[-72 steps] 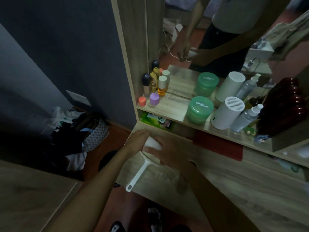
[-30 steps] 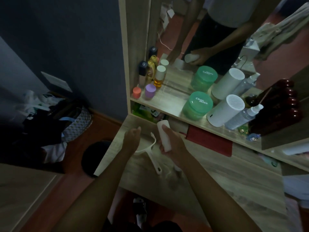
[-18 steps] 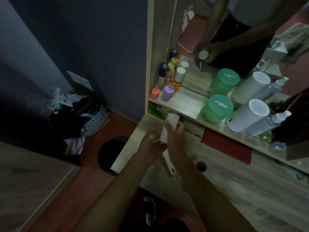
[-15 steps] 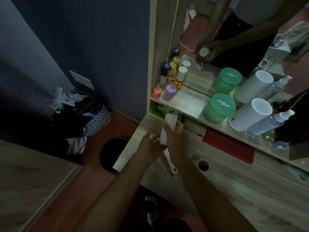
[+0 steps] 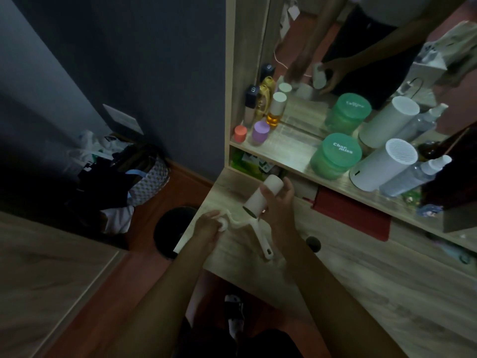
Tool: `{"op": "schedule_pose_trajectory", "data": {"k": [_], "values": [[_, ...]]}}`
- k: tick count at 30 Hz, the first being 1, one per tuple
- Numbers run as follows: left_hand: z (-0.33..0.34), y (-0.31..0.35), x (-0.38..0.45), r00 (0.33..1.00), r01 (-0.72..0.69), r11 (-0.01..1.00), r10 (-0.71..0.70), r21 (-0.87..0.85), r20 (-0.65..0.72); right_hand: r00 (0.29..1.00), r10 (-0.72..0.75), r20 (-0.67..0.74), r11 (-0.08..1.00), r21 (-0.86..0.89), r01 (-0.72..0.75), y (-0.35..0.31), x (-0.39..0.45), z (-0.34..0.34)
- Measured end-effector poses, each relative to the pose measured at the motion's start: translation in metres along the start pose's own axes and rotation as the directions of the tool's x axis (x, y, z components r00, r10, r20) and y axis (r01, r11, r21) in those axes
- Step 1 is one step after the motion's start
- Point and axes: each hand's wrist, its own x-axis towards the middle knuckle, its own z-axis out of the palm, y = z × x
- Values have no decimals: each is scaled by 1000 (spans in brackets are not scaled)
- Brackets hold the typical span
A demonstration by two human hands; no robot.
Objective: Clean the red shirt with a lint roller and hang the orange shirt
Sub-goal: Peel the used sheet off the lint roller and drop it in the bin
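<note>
Lint roller is in two parts over the near-left corner of the wooden table point(image 5: 361, 275): white paper roll point(image 5: 262, 198) is off its frame, tilted, held up in the right hand point(image 5: 277, 210) w/ fingers curled round it. White roller frame w/ handle point(image 5: 254, 229) lies on the table just below the roll; left hand point(image 5: 207, 227) grips its end cap, fingers curled. Handle tip points toward the viewer. Behind, on a shelf point(image 5: 289, 153) under a mirror: green jar point(image 5: 335, 156), white cylinder device point(image 5: 384, 164), spray bottle point(image 5: 415, 175), small purple point(image 5: 260, 131) & orange-red point(image 5: 240, 133) caps. Dark round bin point(image 5: 171, 224) on the floor left of the table. Neither shirt identifiable in view.
</note>
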Motion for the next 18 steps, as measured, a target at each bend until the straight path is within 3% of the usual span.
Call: {"op": "schedule_pose_trajectory", "data": {"k": [2, 6, 10, 12, 15, 16, 18], "values": [[-17, -10, 9, 994, -90, 985, 97, 149, -45, 999, 15, 41, 1000, 8, -15, 0, 0, -6], [-30, -22, 18, 977, -210, 943, 214, 260, 11, 998, 26, 55, 999, -35, -24, 10, 0, -16], [-34, -32, 36, 964, -250, 824, 263, 508, 47, 994, 73, 78, 996, -58, -68, 19, -1, -23], [-33, -34, 40, 951, -278, 803, 306, 527, 36, 988, 111, 103, 993, -42, -107, 21, -2, -26], [-25, -21, 26, 921, -223, 686, 381, 692, -81, 982, 142, 123, 990, 4, -143, 21, -5, -27], [-23, -16, 20, 891, -253, 659, 444, 708, -95, 981, 142, 131, 989, 24, -147, 22, -5, -27], [-16, -7, 1, 846, -445, 685, 533, 577, 20, 976, 151, 154, 984, 69, -163, 23, -5, -25]]}}
